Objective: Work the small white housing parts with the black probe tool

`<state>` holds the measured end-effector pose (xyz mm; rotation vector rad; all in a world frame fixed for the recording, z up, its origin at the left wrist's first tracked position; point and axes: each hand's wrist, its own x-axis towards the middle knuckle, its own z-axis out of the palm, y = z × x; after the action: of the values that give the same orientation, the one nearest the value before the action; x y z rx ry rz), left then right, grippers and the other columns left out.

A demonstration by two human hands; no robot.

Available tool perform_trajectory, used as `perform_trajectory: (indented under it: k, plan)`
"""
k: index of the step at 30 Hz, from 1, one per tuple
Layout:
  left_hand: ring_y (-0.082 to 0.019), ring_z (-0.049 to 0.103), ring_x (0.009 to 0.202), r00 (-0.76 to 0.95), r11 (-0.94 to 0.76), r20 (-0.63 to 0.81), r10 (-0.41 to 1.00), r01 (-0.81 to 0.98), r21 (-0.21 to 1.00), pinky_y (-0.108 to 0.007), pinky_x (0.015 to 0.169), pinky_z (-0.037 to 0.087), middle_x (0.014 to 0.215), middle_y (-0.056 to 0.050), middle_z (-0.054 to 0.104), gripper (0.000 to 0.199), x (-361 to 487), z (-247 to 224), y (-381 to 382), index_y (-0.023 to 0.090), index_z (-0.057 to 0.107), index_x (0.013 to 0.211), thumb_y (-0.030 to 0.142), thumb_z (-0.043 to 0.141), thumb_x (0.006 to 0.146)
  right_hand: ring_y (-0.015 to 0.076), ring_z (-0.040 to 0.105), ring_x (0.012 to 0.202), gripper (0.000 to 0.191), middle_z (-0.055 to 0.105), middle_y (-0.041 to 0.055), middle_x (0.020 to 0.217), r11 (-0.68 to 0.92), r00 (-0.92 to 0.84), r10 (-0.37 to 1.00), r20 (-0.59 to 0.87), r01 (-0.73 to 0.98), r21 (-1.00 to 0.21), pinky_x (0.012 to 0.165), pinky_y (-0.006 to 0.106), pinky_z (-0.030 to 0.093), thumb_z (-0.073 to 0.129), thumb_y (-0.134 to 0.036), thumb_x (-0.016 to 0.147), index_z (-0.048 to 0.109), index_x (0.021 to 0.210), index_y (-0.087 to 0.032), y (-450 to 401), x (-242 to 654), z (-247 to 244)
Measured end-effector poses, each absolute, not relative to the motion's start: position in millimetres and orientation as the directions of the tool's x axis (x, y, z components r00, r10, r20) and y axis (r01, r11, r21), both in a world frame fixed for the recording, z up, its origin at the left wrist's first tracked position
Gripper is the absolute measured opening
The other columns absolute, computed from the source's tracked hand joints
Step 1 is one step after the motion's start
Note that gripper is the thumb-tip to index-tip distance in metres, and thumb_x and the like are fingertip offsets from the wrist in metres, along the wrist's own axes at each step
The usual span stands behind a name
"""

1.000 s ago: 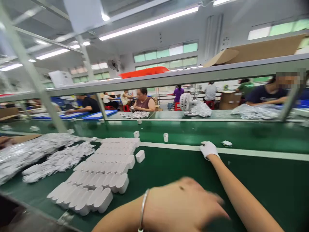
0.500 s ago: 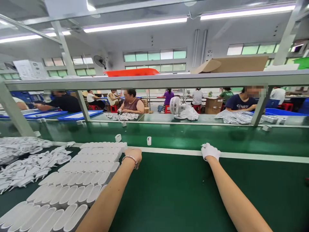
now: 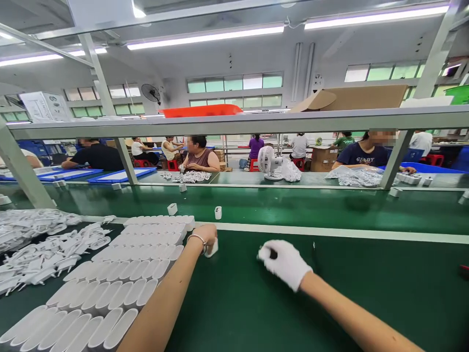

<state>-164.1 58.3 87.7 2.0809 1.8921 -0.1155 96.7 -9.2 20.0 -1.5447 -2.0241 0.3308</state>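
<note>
My bare left hand (image 3: 207,234), a bangle at its wrist, is closed on a white plastic housing (image 3: 213,248) just right of the rows. Most of that housing is hidden behind the fingers. Left of this hand, several rows of white oval housings (image 3: 113,295) stand side by side on the green bench. My right hand (image 3: 285,262), in a white glove, is over the bench with thumb and fingers curled to a pinch. What sits at its fingertips is too small to make out. Near its wrist is a thin dark object (image 3: 314,248).
Piles of white plastic parts (image 3: 54,254) cover the bench's left side. Beyond a pale strip runs a green conveyor belt (image 3: 286,208) carrying white housings (image 3: 218,212). A shelf (image 3: 234,124) on posts spans above. Across the belt, people sit working near a white fan (image 3: 267,162).
My right hand has come left and nearer from the belt's edge, its fingers now curled. A housing now shows under my left hand. Housings on the belt have shifted left.
</note>
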Motion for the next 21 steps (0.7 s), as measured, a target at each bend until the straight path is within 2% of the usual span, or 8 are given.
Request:
perform_trajectory:
  k: [3, 5, 7, 9, 12, 15, 17, 21]
  plan:
    - [-0.02, 0.065, 0.084, 0.394, -0.272, -0.286, 0.873, 0.881, 0.386, -0.03, 0.077, 0.05, 0.09, 0.0, 0.068, 0.043, -131, 75, 55, 0.017, 0.067, 0.1, 0.02, 0.081, 0.06, 0.021, 0.057, 0.099, 0.035, 0.065, 0.0011, 0.105, 0.394, -0.227, 0.903, 0.364, 0.772, -0.498, 0.087, 0.032, 0.042, 0.059, -0.028, 0.073, 0.063, 0.107, -0.029, -55, 86, 0]
    - [-0.021, 0.064, 0.088, 0.529, -0.363, -0.217, 0.82, 0.775, 0.518, -0.026, 0.077, 0.049, 0.097, 0.0, 0.068, 0.05, -107, 61, 50, 0.019, 0.066, 0.107, 0.028, 0.081, 0.059, 0.0224, 0.055, 0.101, 0.039, 0.063, 0.0014, 0.107, 0.369, -0.216, 0.915, 0.341, 0.789, -0.491, 0.086, 0.033, 0.041, 0.063, -0.031, 0.071, 0.061, 0.11, -0.031, -65, 87, -3]
    - [-0.022, 0.061, 0.097, 0.606, -0.419, -0.124, 0.786, 0.67, 0.613, -0.026, 0.082, 0.047, 0.11, -0.002, 0.065, 0.062, -88, 46, 45, 0.019, 0.062, 0.115, 0.038, 0.08, 0.059, 0.0229, 0.055, 0.097, 0.032, 0.064, 0.0015, 0.099, 0.308, -0.189, 0.942, 0.279, 0.819, -0.485, 0.082, 0.033, 0.041, 0.065, -0.035, 0.071, 0.064, 0.103, -0.03, -60, 93, -1]
    - [-0.025, 0.057, 0.105, 0.645, -0.461, -0.034, 0.763, 0.58, 0.671, -0.029, 0.089, 0.044, 0.12, -0.006, 0.059, 0.079, -79, 32, 42, 0.019, 0.058, 0.121, 0.041, 0.085, 0.05, 0.0231, 0.057, 0.092, 0.033, 0.064, 0.003, 0.093, 0.228, -0.138, 0.967, 0.214, 0.84, -0.492, 0.078, 0.033, 0.043, 0.065, -0.036, 0.071, 0.064, 0.102, -0.028, -47, 101, 0]
    - [-0.025, 0.057, 0.102, 0.675, -0.519, 0.087, 0.732, 0.47, 0.714, -0.03, 0.087, 0.045, 0.113, -0.007, 0.061, 0.075, -75, 16, 40, 0.017, 0.061, 0.112, 0.038, 0.088, 0.045, 0.022, 0.061, 0.087, 0.048, 0.066, 0.0049, 0.091, 0.166, -0.048, 0.976, 0.212, 0.795, -0.583, 0.078, 0.033, 0.046, 0.069, -0.03, 0.064, 0.059, 0.111, -0.022, -29, 116, -2]
    - [-0.02, 0.058, 0.087, 0.64, -0.572, 0.22, 0.736, 0.414, 0.708, -0.028, 0.076, 0.046, 0.097, -0.004, 0.061, 0.058, -72, 6, 39, 0.017, 0.064, 0.1, 0.041, 0.086, 0.051, 0.0183, 0.064, 0.077, 0.033, 0.067, 0.0031, 0.082, 0.242, 0.021, 0.942, 0.334, 0.646, -0.724, 0.076, 0.032, 0.051, 0.064, -0.026, 0.065, 0.058, 0.097, -0.019, -21, 128, -5]
    - [-0.018, 0.055, 0.079, 0.593, -0.607, 0.305, 0.745, 0.412, 0.68, -0.026, 0.069, 0.045, 0.093, -0.002, 0.057, 0.058, -67, 1, 37, 0.018, 0.064, 0.096, 0.042, 0.087, 0.049, 0.0168, 0.064, 0.071, 0.021, 0.067, 0.0021, 0.079, 0.37, 0.047, 0.873, 0.486, 0.585, -0.722, 0.072, 0.031, 0.053, 0.061, -0.026, 0.067, 0.056, 0.087, -0.02, -20, 131, -4]
    - [-0.014, 0.05, 0.071, 0.524, -0.658, 0.419, 0.742, 0.446, 0.607, -0.023, 0.062, 0.041, 0.086, 0.001, 0.048, 0.056, -61, -2, 32, 0.021, 0.065, 0.093, 0.047, 0.086, 0.049, 0.0177, 0.065, 0.083, 0.024, 0.067, 0.0042, 0.09, 0.684, -0.062, 0.575, 0.816, 0.583, -0.438, 0.079, 0.033, 0.054, 0.058, -0.019, 0.073, 0.056, 0.097, -0.021, -25, 129, 0]
